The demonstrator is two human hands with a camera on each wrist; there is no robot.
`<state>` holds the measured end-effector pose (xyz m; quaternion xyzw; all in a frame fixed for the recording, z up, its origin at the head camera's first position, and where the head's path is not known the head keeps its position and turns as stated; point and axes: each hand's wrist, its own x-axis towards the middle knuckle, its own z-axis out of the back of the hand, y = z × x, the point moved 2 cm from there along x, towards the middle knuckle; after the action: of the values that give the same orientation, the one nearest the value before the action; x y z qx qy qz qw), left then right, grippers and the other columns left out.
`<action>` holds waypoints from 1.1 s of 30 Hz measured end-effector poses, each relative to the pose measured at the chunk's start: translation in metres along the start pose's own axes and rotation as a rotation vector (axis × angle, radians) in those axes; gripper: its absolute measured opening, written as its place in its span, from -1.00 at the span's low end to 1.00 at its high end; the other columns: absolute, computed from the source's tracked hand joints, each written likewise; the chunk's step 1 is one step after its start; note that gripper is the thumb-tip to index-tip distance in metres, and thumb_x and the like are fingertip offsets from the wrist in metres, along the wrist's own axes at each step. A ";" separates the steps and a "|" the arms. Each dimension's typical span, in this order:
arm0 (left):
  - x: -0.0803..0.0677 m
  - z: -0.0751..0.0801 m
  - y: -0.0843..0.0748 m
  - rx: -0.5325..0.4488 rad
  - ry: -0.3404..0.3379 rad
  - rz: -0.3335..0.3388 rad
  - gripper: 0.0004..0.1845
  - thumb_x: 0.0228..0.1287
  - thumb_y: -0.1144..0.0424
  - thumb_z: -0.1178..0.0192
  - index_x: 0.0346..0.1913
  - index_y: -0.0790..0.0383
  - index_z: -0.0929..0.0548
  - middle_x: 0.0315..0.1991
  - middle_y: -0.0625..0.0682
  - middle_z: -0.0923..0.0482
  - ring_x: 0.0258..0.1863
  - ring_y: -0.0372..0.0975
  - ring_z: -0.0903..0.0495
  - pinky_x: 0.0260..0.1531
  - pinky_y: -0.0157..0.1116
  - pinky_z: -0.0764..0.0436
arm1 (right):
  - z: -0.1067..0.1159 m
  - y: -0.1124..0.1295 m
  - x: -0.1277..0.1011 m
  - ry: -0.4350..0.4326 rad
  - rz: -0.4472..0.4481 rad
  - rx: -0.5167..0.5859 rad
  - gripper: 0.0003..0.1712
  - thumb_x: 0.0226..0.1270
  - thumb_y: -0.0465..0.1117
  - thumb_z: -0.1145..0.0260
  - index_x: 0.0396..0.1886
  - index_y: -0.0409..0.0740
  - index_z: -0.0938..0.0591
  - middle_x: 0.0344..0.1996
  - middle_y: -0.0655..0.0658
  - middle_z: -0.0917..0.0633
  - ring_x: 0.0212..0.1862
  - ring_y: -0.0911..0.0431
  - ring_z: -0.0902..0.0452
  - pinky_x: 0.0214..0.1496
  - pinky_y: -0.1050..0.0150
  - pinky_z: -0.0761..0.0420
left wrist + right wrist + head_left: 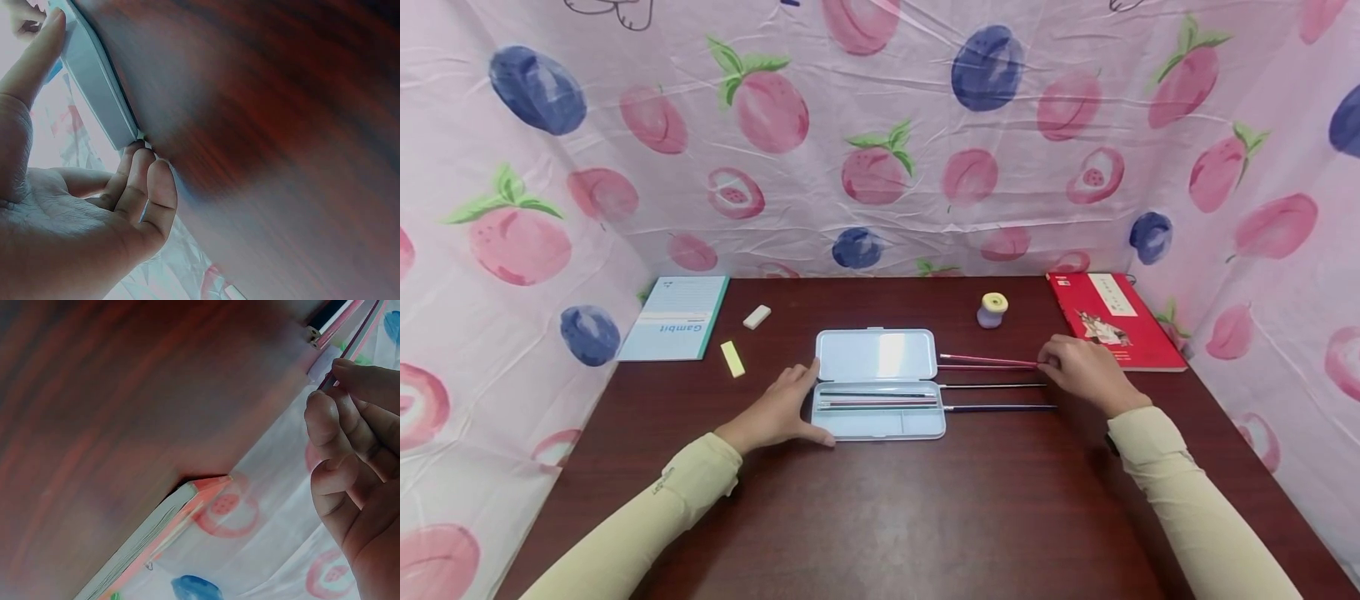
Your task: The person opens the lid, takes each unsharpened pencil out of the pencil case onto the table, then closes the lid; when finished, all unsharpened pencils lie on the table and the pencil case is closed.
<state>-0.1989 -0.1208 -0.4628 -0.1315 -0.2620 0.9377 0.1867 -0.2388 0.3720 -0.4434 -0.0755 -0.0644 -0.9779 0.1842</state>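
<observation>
left hand [778,410] resting on the table [880,517] against the left end of the open pencil case [880,421], fingers fairly straight and spread, thumb along the near corner, fingertips [147,181] touching the case's edge; nothing gripped. right hand [1086,371] well apart from it on the far side of the case, fingers curled and pinching the right ends of two pink pencils [988,362], fingertips [325,412] closed on them in the right wrist view.

going left to right across the dark wood table: light blue notebook [676,318] at the far left edge, yellow eraser [732,358] just right of it, white eraser [757,317] a little further back. pale blue pencil case in the middle, lid [877,354] folded back flat, several thin pencils lying lengthwise in the upper part of the tray. right of the case, four pencils laid out side by side pointing left-right: the two pink ones furthest back under the right hand, then a dark one [992,386], then a dark blue one [1000,407] nearest, tips just beside the case's right end. small lilac pot with a yellow top [992,310] behind them. red book [1112,319] at the far right edge, just beyond the right hand.
</observation>
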 end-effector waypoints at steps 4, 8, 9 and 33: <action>0.000 -0.001 0.001 0.002 0.000 0.000 0.49 -0.10 -0.21 -0.71 0.73 0.30 0.02 0.41 0.24 -0.38 0.33 0.00 -0.35 0.37 0.01 -0.56 | -0.001 0.002 0.009 0.024 -0.012 0.008 -0.81 0.20 -0.24 -0.63 -0.23 -0.15 -0.81 -0.34 -0.09 -0.74 -0.36 0.11 -0.60 -0.19 0.00 -0.74; 0.000 -0.001 0.001 0.000 0.000 -0.001 0.49 -0.10 -0.21 -0.72 0.73 0.31 0.02 0.39 0.23 -0.40 0.31 0.00 -0.36 0.35 0.01 -0.56 | -0.004 0.003 0.017 0.036 -0.014 0.019 -0.82 0.23 -0.24 -0.62 -0.20 -0.15 -0.82 -0.30 -0.11 -0.76 -0.30 0.04 -0.69 -0.10 -0.06 -0.76; 0.000 -0.001 0.000 -0.003 0.001 -0.002 0.49 -0.10 -0.21 -0.72 0.73 0.31 0.02 0.39 0.23 -0.39 0.31 0.00 -0.35 0.35 0.01 -0.56 | -0.005 0.004 0.018 0.038 -0.014 0.022 -0.82 0.23 -0.24 -0.62 -0.19 -0.16 -0.83 -0.29 -0.11 -0.76 -0.28 0.02 -0.71 -0.08 -0.08 -0.77; 0.001 -0.002 0.000 0.009 0.000 -0.004 0.48 -0.09 -0.21 -0.71 0.72 0.33 0.02 0.44 0.27 -0.37 0.35 0.03 -0.35 0.40 0.05 -0.53 | -0.019 0.003 0.033 0.048 0.029 -0.014 -0.80 0.22 -0.22 -0.63 -0.15 -0.13 -0.89 -0.27 -0.12 -0.80 -0.16 -0.08 -0.78 -0.05 -0.09 -0.77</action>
<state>-0.1991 -0.1202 -0.4644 -0.1300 -0.2583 0.9384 0.1890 -0.2703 0.3552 -0.4559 -0.0541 -0.0519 -0.9771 0.1994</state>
